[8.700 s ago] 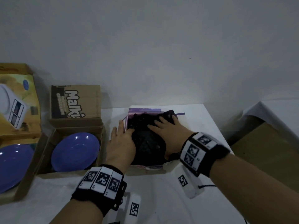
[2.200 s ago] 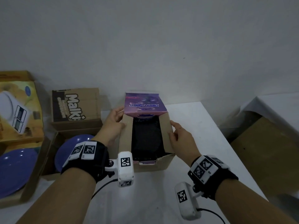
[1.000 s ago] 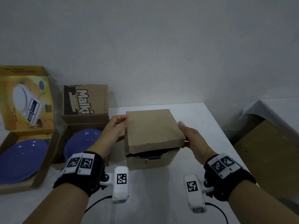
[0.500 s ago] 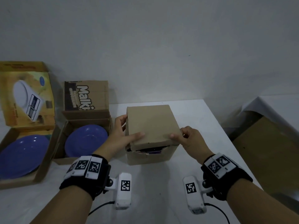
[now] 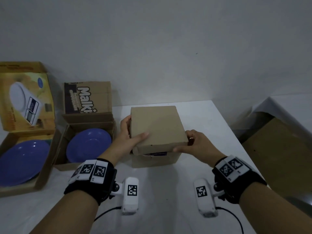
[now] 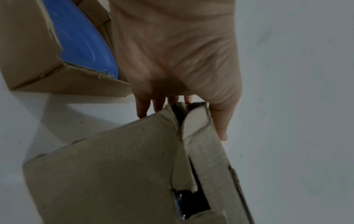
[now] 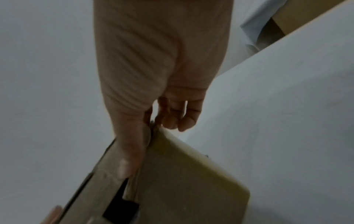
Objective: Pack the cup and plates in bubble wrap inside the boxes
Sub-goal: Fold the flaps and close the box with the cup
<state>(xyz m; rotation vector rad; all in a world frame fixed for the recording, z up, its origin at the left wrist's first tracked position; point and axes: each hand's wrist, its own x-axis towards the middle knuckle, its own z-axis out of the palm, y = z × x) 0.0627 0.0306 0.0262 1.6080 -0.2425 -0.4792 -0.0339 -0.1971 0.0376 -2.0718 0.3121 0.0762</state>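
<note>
On the white tabletop (image 5: 160,191), now folded shut over dark bubble wrap (image 6: 193,197): cardboard box (image 5: 157,127), lid pinched by left hand (image 5: 128,139) and right hand (image 5: 194,144), cup seemingly packed, plates unwrapped

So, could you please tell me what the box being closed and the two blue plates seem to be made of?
The box looks like plain brown cardboard: matte, with frayed torn edges at the flap. The larger plate and smaller plate look glazed ceramic, smooth with small highlights, though glossy plastic cannot be ruled out.
</note>
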